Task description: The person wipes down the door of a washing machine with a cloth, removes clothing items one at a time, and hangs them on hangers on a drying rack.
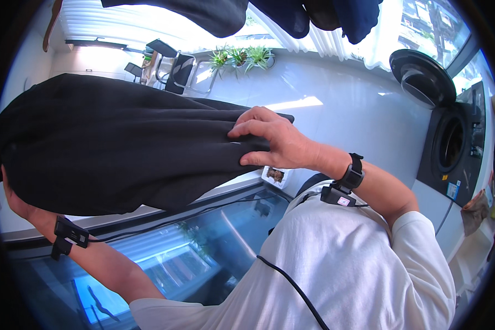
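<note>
A large black cloth garment [107,136] stretches across the left and middle of the view, with folds that draw together towards its right end. My left hand [18,202] holds the garment's left end from below; its fingertips are hidden behind the fabric. On top of the right end lies my right hand [272,138], thumb and fingers apart against the cloth. Whether those fingers pinch the fabric does not show. A small pale mark is visible on the cloth beside the right fingers. Both wrists wear black strapped devices, the left [72,233] and the right [346,185].
Dark clothes [313,16] hang overhead. A front-loading machine [449,144] stands at right, its round door [425,78] open. Potted spider plants [247,57] and a folding chair [181,74] are beyond the garment. A black cable [169,222] runs past a glass pane [181,264] below.
</note>
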A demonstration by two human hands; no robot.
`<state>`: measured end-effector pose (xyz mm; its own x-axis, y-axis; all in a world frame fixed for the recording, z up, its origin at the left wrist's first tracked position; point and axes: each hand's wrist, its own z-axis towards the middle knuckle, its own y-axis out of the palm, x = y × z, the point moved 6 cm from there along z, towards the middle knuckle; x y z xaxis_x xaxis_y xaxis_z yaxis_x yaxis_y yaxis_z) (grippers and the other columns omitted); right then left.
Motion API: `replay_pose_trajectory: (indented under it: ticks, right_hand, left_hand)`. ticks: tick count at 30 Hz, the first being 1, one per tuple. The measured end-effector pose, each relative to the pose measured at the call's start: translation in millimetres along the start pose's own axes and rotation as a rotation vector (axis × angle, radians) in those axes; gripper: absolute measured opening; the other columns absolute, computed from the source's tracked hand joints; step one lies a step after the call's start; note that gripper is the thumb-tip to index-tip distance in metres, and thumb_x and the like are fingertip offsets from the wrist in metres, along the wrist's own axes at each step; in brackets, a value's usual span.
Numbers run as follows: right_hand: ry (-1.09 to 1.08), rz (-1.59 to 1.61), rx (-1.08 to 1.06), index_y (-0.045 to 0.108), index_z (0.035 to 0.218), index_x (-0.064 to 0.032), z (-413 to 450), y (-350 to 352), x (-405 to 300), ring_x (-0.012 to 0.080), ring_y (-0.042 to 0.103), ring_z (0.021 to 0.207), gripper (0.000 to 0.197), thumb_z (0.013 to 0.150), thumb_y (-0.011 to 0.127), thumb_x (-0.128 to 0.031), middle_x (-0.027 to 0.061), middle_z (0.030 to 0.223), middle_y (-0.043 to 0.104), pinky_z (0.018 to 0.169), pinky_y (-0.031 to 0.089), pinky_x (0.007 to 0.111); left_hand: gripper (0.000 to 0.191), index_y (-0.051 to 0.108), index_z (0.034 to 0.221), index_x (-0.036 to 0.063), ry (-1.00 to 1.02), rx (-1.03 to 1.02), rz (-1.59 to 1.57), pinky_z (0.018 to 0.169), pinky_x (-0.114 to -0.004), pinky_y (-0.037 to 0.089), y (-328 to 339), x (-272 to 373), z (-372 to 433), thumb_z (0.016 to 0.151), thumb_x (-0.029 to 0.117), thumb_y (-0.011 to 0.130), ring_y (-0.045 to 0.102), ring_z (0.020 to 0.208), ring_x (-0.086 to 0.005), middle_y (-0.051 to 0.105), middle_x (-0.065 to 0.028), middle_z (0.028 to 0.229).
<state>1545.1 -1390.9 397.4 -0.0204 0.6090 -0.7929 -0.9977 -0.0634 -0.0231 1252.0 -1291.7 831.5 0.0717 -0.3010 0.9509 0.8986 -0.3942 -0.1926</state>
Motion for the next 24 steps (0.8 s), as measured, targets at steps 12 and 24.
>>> replay_pose_trajectory:
  ticks: [12, 24]
  right_hand:
    - [0.067, 0.099, 0.077, 0.072, 0.106, 0.0028, -7.9, -4.1, -5.0, 0.0227, 0.059, 0.082, 0.026, 0.098, 0.070, -0.022, 0.0100, 0.089, 0.062, 0.074, 0.049, 0.035]
    - [0.373, 0.227, 0.017, 0.056, 0.095, -0.0040, -13.4, -16.9, -26.1, 0.0127, 0.054, 0.078, 0.018, 0.092, 0.074, -0.005, 0.0043, 0.089, 0.061, 0.070, 0.046, 0.030]
  left_hand:
    - [0.061, 0.057, 0.143, 0.0084, -0.082, 0.301, 0.139, 0.111, -0.048, 0.045, -14.4, -16.5, -2.5, 0.105, 0.052, 0.040, 0.052, 0.137, -0.0351, 0.055, -0.0143, 0.148]
    - [0.056, 0.061, 0.137, 0.0031, -0.043, 0.290, 0.117, 0.109, -0.047, 0.048, -62.1, -32.7, -13.5, 0.105, 0.046, 0.044, 0.060, 0.129, -0.0346, 0.060, -0.0168, 0.142]
